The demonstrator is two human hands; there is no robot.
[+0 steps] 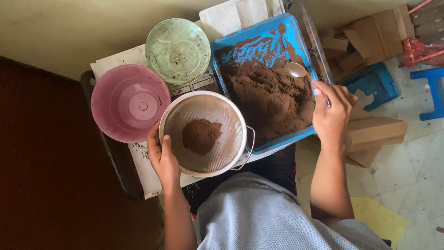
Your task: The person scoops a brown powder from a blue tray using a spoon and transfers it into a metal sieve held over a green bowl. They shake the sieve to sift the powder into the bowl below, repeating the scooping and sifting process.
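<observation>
I see left hand (pixel 163 157) clamped on sieve (pixel 203 133) rim; right hand (pixel 330 111) closed round spoon (pixel 300 73), bowl pointing away over brown powder (pixel 273 99), sieve toward left hand.

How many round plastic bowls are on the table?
2: a pink round plastic bowl at the left, and a pale green round plastic bowl behind it, beside the blue tray.

Fine metal mesh on the sieve (pixel 203 134), its steel rim dully shining; the brown powder (pixel 273 99) looks matt, dry and crumbly; the spoon (pixel 296 70) gleams, polished metal; the blue tray (pixel 296 39) is glossy plastic smeared with powder; pink bowl (pixel 130 103) smooth matt plastic; green bowl (pixel 178 50) plastic too, scuffed and dusty; cardboard boxes (pixel 374 132) plain and matt; floor tiles (pixel 416 166) smooth, faintly shiny.
</observation>
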